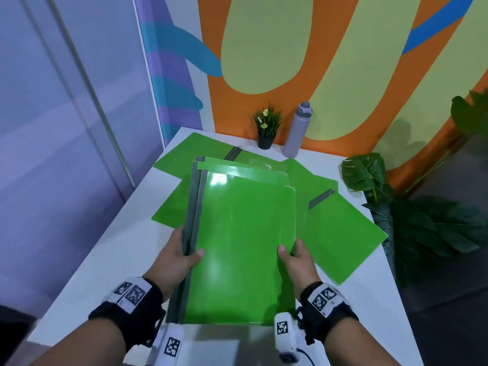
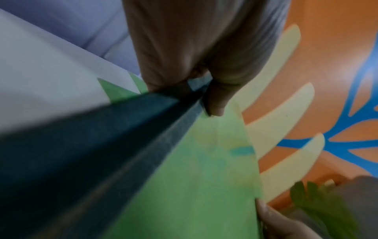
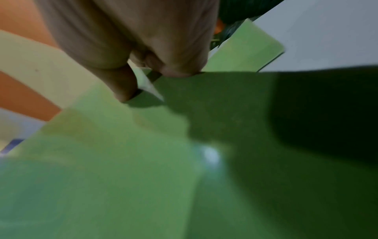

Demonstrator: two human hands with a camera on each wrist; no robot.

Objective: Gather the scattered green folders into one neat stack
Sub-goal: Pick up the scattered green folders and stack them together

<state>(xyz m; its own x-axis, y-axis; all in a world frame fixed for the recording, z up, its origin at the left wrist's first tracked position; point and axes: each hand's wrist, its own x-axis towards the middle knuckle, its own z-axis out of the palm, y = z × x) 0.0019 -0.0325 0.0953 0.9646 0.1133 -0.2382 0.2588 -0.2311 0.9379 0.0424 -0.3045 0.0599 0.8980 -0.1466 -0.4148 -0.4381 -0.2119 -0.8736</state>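
Folders in hand: a bundle of green folders (image 1: 245, 247) is held above the near middle of the white table (image 1: 111, 260), grey spines to the left, long edges running near to far.
Left hand: the left hand (image 1: 182, 257) clamps the spine side, thumb on the top cover and fingers curled beneath; the left wrist view shows the thumb pressed just beside the dark spine strip. Gripping here likely keeps the stiff spines lined up together.
Right hand: the right hand (image 1: 295, 257) pinches the open right edge, thumb on top, other fingers under and out of sight. Holding the loose edge probably stops the covers from fanning open.
Alignment: the far ends of the bundle are staggered, so the folders look gathered but not yet squared.
Folders left on the table: one lies at the far left (image 1: 190, 154), another pokes out at the left under the bundle (image 1: 169, 210), and one sits angled at the right (image 1: 340, 233) with its grey spine showing. These appear uncollected.
Bystanders: a small potted plant (image 1: 266, 128) and a grey bottle (image 1: 297, 130) stand at the far edge against the wall, well apart from the hands.
Judgement: the task seems partway done.
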